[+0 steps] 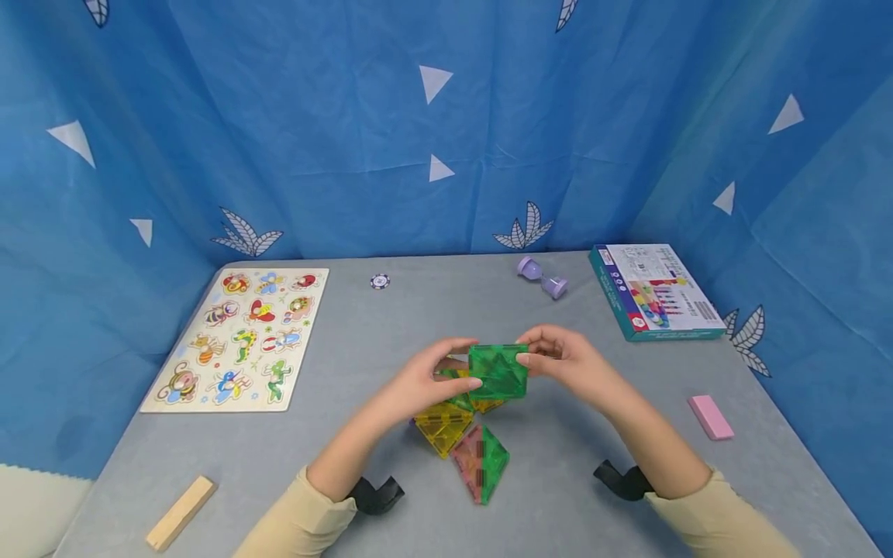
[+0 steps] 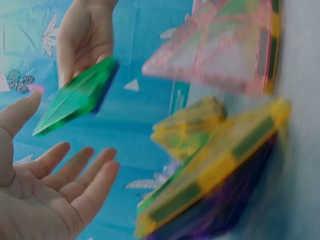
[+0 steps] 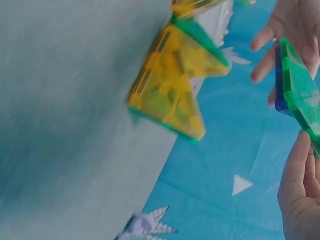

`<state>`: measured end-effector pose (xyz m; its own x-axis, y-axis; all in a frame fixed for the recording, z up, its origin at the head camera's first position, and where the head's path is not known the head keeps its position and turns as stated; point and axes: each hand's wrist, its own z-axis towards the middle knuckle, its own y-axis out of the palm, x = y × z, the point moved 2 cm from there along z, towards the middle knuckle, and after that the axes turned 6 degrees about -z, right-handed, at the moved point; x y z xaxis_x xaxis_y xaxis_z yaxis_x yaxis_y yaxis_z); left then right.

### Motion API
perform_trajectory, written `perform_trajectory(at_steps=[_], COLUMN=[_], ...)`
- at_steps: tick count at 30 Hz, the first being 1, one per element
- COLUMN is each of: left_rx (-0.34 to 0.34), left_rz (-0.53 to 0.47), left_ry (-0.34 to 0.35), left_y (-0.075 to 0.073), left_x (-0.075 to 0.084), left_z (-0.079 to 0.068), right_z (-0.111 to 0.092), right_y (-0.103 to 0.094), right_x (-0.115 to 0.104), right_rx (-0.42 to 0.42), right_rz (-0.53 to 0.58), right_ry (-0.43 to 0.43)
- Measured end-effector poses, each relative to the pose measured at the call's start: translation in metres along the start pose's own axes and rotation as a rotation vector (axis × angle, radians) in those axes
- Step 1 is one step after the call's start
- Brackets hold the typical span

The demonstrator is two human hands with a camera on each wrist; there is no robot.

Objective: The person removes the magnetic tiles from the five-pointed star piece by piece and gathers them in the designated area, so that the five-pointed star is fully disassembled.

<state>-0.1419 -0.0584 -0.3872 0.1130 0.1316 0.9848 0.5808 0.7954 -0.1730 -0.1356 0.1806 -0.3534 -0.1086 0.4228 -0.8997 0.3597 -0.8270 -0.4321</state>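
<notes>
My right hand (image 1: pixel 568 363) pinches a green translucent magnetic tile piece (image 1: pixel 498 376) by its right side, above the table. In the right wrist view the piece shows a dark blue layer (image 3: pixel 280 82) along one face. My left hand (image 1: pixel 427 378) is at the piece's left side, its fingers (image 2: pixel 92 202) spread and apart from it in the left wrist view. Below and behind the piece stand yellow and green magnetic tiles (image 1: pixel 444 425), partly hidden by it and my left hand. Closer to me sits a pink and green tile shape (image 1: pixel 469 465).
A wooden insect puzzle board (image 1: pixel 237 341) lies at left, with a wooden block (image 1: pixel 181 513) nearer me. At the back are a poker chip (image 1: pixel 380 281) and a purple hourglass (image 1: pixel 543 278). A boxed set (image 1: pixel 659 293) and a pink block (image 1: pixel 711 418) lie at right.
</notes>
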Motion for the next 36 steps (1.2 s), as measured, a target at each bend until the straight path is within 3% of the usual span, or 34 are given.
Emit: perform_trajectory(at_steps=[4, 10, 15, 17, 20, 23, 27, 31, 36], left_rx=[-0.003, 0.084, 0.152, 0.183, 0.222, 0.273, 0.321, 0.318, 0.296], left_rz=[-0.123, -0.112, -0.113, -0.094, -0.068, -0.057, -0.059, -0.067, -0.069], left_ry=[-0.01, 0.026, -0.023, -0.043, -0.054, -0.05, -0.032, -0.026, -0.015], left_y=[0.004, 0.004, 0.002, 0.0, -0.008, -0.017, -0.025, -0.027, -0.024], left_x=[-0.004, -0.011, -0.007, 0.001, -0.003, -0.014, -0.017, -0.019, -0.02], left_z=[0.005, 0.007, 0.005, 0.001, -0.003, -0.004, -0.004, -0.005, -0.002], right_z=[0.003, 0.006, 0.011, 0.013, 0.016, 0.022, 0.038, 0.051, 0.06], right_y=[0.005, 0.01, 0.009, 0.002, -0.021, -0.049, -0.076, -0.087, -0.093], right_x=[-0.005, -0.002, 0.002, 0.004, 0.012, 0.028, 0.059, 0.09, 0.115], right_rx=[0.01, 0.047, 0.103, 0.161, 0.253, 0.306, 0.286, 0.215, 0.178], right_rz=[0.076, 0.113, 0.137, 0.172, 0.206, 0.163, 0.027, -0.068, -0.082], right_ry=[0.006, 0.031, 0.053, 0.062, 0.088, 0.145, 0.249, 0.376, 0.461])
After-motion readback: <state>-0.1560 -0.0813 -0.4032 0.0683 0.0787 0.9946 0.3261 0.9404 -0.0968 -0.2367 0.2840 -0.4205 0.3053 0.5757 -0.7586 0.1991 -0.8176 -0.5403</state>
